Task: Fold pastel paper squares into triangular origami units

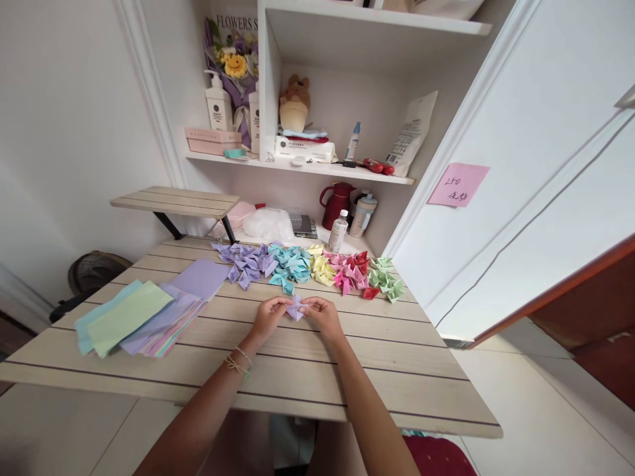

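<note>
A small purple folded paper piece (296, 308) is pinched between my two hands, just above the striped wooden table (381, 357). My left hand (269, 316) grips its left side with thumb and fingers. On the opposite side, my right hand (325, 315) has its fingers closed on the right edge. Beyond my hands lie heaps of folded paper pieces sorted by colour: purple (247, 262), blue (292, 263), yellow (322, 268), pink (347, 272), red (370, 293) and green (389, 283).
Loose coloured paper sheets (163, 317) are stacked on the left of the table. A small raised shelf (176, 200) stands at the back left. Behind the heaps are a clear bottle (338, 231), a red jug (338, 206) and a plastic bag (268, 225).
</note>
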The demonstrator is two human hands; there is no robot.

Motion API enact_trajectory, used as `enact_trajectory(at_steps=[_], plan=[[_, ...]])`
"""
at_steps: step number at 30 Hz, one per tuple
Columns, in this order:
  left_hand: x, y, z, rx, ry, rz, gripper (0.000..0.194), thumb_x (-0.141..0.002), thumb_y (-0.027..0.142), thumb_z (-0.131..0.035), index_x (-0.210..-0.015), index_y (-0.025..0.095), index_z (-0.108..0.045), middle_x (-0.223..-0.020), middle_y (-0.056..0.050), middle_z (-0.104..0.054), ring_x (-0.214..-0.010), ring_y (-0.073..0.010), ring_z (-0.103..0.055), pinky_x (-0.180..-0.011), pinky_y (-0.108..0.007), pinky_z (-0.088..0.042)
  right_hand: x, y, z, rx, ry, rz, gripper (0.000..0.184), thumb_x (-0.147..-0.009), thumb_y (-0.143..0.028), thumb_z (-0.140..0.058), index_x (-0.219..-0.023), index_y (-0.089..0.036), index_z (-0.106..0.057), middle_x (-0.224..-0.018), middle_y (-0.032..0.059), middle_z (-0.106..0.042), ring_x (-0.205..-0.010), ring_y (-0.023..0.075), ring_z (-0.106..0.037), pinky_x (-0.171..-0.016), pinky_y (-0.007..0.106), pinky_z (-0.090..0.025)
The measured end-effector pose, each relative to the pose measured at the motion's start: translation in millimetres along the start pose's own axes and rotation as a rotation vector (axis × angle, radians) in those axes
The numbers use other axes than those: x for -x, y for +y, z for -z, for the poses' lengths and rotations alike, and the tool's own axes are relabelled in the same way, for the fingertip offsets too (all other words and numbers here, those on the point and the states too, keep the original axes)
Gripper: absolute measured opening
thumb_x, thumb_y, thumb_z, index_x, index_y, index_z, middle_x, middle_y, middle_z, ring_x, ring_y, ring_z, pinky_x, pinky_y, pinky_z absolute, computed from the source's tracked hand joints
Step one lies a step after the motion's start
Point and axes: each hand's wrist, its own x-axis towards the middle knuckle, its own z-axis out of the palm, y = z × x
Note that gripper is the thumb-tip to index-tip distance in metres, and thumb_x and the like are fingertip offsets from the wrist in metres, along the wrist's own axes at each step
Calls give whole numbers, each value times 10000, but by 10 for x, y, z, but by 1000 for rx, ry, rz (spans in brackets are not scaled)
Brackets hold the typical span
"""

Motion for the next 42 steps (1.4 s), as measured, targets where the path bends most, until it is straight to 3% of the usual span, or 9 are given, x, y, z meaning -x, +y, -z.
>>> enact_trajectory(at_steps=[5,8,13,23,27,30,33,39,42], plan=[[-4,-71,-10,63,-104,48,388,-586,257,-726,-938,115,-649,-878,-92,-700,-806,-205,-646,-768,-343,-512,-3,29,76,137,-89,15,541,-582,-344,-751,-1062,-133,-616,-780,48,-677,-666,169,-623,-637,297,-505],[-10,-122,-18,25,-108,15,413,-580,269,-736,-953,117,-646,-875,-89,-696,-813,-203,-643,-787,-354,-506,-8,32,114,359,-40,134,422,-653,-337,-701,-1028,-150,-652,-770,48,-674,-642,160,-601,-620,286,-491],[-7,-99,12,-177,-76,-114,251,-672,317,-664,-866,157,-677,-860,-74,-677,-808,-194,-632,-749,-325,-510,3,3,130,625,-50,295,253,-731,-299,-647,-963,-207,-691,-800,64,-682,-676,174,-594,-642,289,-481],[12,-14,26,-296,-26,-274,173,-700,329,-646,-783,183,-687,-783,-54,-657,-734,-177,-614,-668,-283,-504,-7,21,88,575,83,374,182,-764,-342,-624,-853,-216,-720,-737,49,-569,-670,160,-550,-587,268,-464],[21,-52,-3,-177,-47,-138,263,-741,367,-596,-894,160,-648,-663,-28,-656,-593,-155,-614,-575,-269,-504,10,15,62,562,122,408,185,-761,-352,-630,-850,-219,-723,-711,45,-559,-664,162,-547,-578,270,-459],[19,-68,-18,-61,-86,-51,308,-760,389,-566,-945,147,-620,-714,-44,-686,-639,-176,-651,-602,-293,-526,35,0,16,554,93,384,215,-768,-359,-616,-885,-212,-719,-724,55,-589,-655,161,-561,-578,267,-467],[9,-71,-14,-46,-70,-55,285,-749,379,-583,-920,155,-618,-846,-66,-697,-786,-204,-662,-678,-310,-535,59,-30,-27,548,29,333,259,-759,-369,-622,-942,-207,-706,-763,70,-644,-674,171,-592,-595,267,-483],[21,-80,2,-149,-94,-133,254,-780,335,-551,-954,157,-606,-865,-67,-685,-824,-193,-649,-759,-321,-523,71,-66,-14,601,-14,258,252,-801,-345,-550,-945,-203,-700,-793,62,-705,-661,181,-625,-614,271,-494],[38,-52,15,-298,-92,-217,233,-782,300,-544,-950,166,-633,-864,-66,-670,-780,-183,-637,-717,-302,-521,70,-40,4,648,-8,228,298,-811,-320,-508,-1035,-189,-654,-696,32,-692,-566,160,-601,-559,249,-474]])
